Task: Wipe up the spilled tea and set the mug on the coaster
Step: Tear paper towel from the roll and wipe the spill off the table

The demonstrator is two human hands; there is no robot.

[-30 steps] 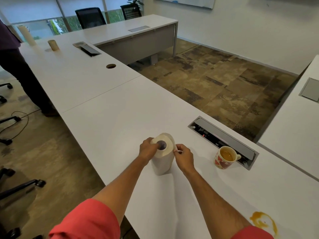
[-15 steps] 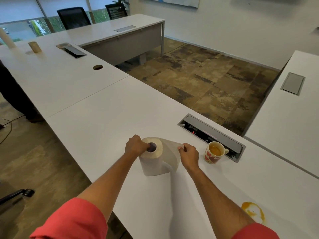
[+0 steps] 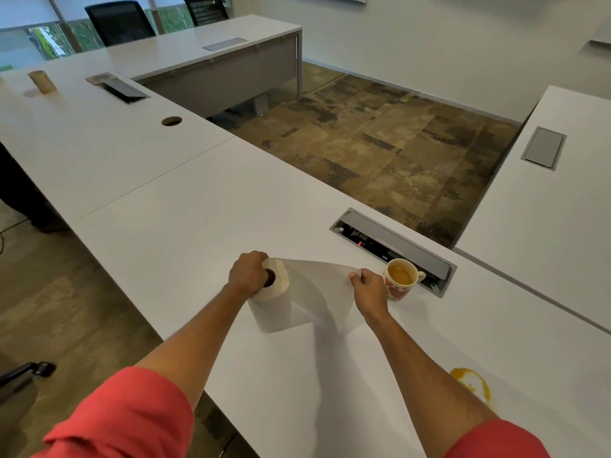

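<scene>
- Mostly upright paper towel roll [image 3: 269, 302] near counter [image 3: 165, 200] front edge, left hand [image 3: 248, 272] fingers curled over its top.
- Right hand [image 3: 369, 289] fingers pinch pulled-out sheet [image 3: 317, 285].
- Mug [image 3: 400, 281], red-patterned, holds tea, beside cable box [image 3: 393, 249].
- Amber tea spill [image 3: 471, 385] near front right edge.

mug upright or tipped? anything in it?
Upright. The mug stands on the table beside the open cable box, rim level, brown tea inside.
</scene>
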